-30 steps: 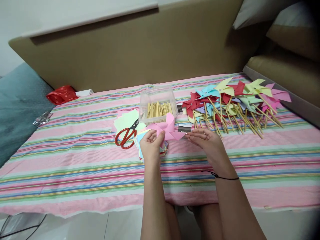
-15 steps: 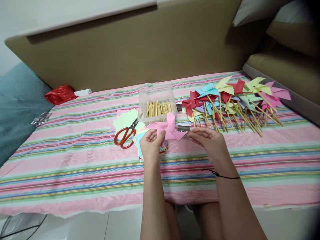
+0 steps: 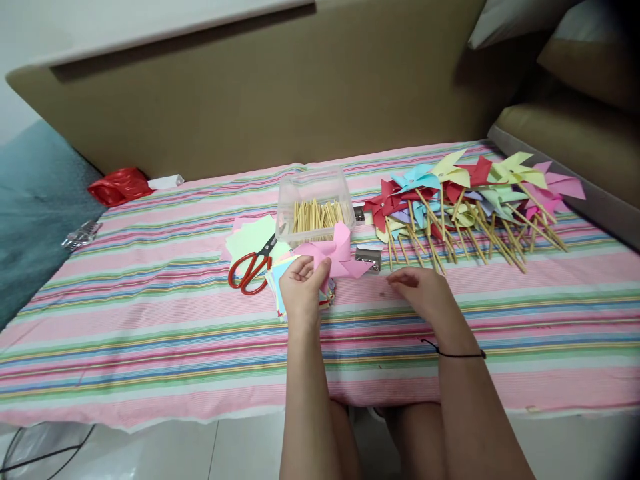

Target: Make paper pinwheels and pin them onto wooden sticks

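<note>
Pinched between thumb and fingers of my left hand (image 3: 305,287) is a pink paper pinwheel (image 3: 337,257), its blades folded in and no stick visible on it. My right hand (image 3: 423,290) hovers to the right of the pinwheel, apart from it. Its thumb and fingertips are pressed together; anything between them is too small to make out. A small open metal tin (image 3: 369,259) lies just beyond the pinwheel's right blade. Beneath my left hand is a stack of coloured paper squares (image 3: 280,280), partly hidden.
Red-handled scissors (image 3: 255,263) lie on green paper (image 3: 250,240). A clear plastic box (image 3: 310,180) holds wooden sticks (image 3: 315,219). Finished pinwheels (image 3: 450,193) on sticks are heaped to the right. At the far left are a red plastic bag (image 3: 120,187) and a silvery bundle (image 3: 81,235).
My right hand has drawn back slightly to the right and down, away from the pinwheel's edge and the tin. My left hand keeps the pinwheel in nearly the same place.
</note>
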A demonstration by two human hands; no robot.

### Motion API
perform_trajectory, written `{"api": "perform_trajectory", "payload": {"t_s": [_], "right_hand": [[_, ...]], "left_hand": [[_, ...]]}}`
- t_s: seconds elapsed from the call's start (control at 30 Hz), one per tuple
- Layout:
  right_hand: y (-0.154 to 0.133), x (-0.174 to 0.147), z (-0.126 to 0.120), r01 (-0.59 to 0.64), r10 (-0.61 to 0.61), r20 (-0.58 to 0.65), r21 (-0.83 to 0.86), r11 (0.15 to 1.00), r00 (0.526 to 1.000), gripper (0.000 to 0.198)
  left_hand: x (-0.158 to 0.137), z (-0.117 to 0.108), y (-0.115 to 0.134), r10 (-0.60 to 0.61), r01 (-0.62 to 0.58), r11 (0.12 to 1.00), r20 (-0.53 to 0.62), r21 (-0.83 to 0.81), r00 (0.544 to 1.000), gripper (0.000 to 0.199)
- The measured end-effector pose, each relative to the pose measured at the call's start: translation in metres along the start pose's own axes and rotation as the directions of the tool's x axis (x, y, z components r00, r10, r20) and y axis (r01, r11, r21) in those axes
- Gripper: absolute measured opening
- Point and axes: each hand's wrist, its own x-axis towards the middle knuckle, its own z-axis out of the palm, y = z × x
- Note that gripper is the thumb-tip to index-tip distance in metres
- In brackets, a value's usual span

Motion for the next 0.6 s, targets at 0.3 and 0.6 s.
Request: {"api": "perform_trajectory", "payload": {"t_s": [0.3,0.6], "right_hand": [[-0.011,-0.001,0.016,-0.111,0.133,0.024,-0.415,0.903,0.991,0.027],[-0.017,0.001,0.013,0.065,-0.056,0.07,-0.131,0.989,0.996,0.014]], "left_hand": [[-0.004,0.004,0.005,-0.036,0.036,0.999,0.021,-0.002,0.999,0.034],[-0.005,0.005,0.004,-0.051,0.051,0.999,0.022,0.015,0.998,0.036]]}}
